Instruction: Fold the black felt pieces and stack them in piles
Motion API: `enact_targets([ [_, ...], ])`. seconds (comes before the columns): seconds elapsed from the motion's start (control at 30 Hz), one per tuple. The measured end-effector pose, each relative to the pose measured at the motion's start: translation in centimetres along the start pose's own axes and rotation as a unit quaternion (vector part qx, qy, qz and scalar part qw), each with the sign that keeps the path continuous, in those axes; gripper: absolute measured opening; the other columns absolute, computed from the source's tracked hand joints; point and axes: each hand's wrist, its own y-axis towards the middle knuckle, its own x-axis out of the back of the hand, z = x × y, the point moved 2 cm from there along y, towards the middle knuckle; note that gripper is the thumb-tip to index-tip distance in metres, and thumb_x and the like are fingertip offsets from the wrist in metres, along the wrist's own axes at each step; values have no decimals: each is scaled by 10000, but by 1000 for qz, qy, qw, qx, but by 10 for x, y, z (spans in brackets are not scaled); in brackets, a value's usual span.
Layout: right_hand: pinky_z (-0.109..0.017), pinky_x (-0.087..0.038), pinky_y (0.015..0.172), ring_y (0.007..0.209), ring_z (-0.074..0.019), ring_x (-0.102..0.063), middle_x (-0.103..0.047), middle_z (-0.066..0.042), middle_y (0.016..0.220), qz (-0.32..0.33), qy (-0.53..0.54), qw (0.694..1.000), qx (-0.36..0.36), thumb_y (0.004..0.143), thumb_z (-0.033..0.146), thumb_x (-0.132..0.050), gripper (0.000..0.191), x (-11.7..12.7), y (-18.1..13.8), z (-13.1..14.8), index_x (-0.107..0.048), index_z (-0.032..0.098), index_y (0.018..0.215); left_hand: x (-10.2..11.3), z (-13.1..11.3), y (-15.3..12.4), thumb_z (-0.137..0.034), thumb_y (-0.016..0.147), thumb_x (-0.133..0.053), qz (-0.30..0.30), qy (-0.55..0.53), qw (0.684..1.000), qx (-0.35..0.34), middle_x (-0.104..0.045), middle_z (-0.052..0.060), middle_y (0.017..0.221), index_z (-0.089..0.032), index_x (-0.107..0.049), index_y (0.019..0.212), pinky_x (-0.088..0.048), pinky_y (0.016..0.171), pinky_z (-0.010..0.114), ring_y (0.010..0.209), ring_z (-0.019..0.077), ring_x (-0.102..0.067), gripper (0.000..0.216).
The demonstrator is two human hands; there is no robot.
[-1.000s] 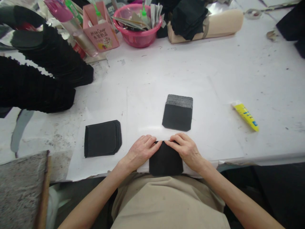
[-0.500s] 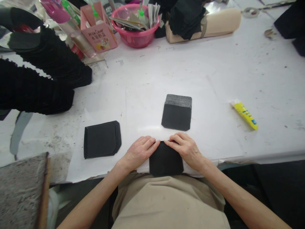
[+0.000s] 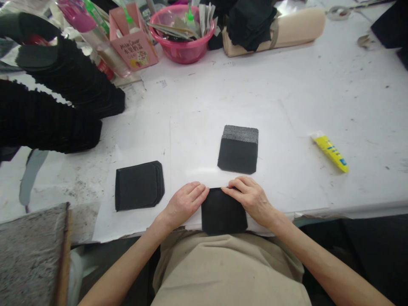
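Observation:
A black flat piece (image 3: pixel 224 214), like leather or fabric with rounded lower corners, lies at the table's front edge against the apron. My left hand (image 3: pixel 188 199) pinches its upper left corner, fingers pressed together. At the top edge, right of the middle, my right hand (image 3: pixel 250 197) grips the same piece between thumb and curled fingers. Just beyond the hands sits a small stack of black pieces (image 3: pixel 237 155) with grey fuzzy strips fanned at its far end. Left of my left hand rests another stack of black pieces (image 3: pixel 137 187), slightly fanned at its right side.
Tall stacks of black pieces (image 3: pixel 47 114) lean at the left. A yellow tube (image 3: pixel 331 152) lies at the right. Along the back stand a pink box (image 3: pixel 137 46), a pink basin (image 3: pixel 183 53) with tools and a beige roll (image 3: pixel 299 29). A rough grey board (image 3: pixel 32 255) juts in at lower left.
My left hand has slid left along the top edge to the corner, widening the gap between the hands. My right hand stays at nearly the same spot on the piece.

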Motion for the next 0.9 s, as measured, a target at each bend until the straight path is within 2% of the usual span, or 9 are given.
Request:
enact_targets([
  [0.37,-359,-473,883,945,-190,-555,-649,-69,977,-11,-4,1000,6,1006,174,-457,256,-1,0,0,-677,215,1130,0,-1,-3,-79,954,-493,13,23,1000,16,-627,126,1048,-71,-583,1172,-556,902,406,986,243,-593,236],
  [0.53,-358,-473,882,958,-193,-549,-650,-73,986,-8,-10,1000,13,1010,175,-451,250,0,0,-1,-672,193,1126,0,-4,-5,-89,953,-494,38,46,998,7,-613,136,1091,-54,-575,1195,-533,927,407,1016,261,-576,257],
  [0.73,-356,-470,883,947,-192,-548,-650,-72,985,-1,-10,1000,15,1010,185,-454,245,1,1,0,-675,188,1115,2,-6,-8,-92,959,-483,102,90,991,-4,-612,145,1109,-39,-528,1271,-519,903,398,1023,260,-571,319],
  [0.9,-353,-468,884,955,-193,-549,-649,-74,986,-2,-10,1000,14,1009,189,-460,242,0,1,0,-678,184,1114,4,-7,-7,-100,961,-490,102,86,991,-1,-613,143,1113,-42,-527,1269,-505,908,391,1034,254,-566,316],
])
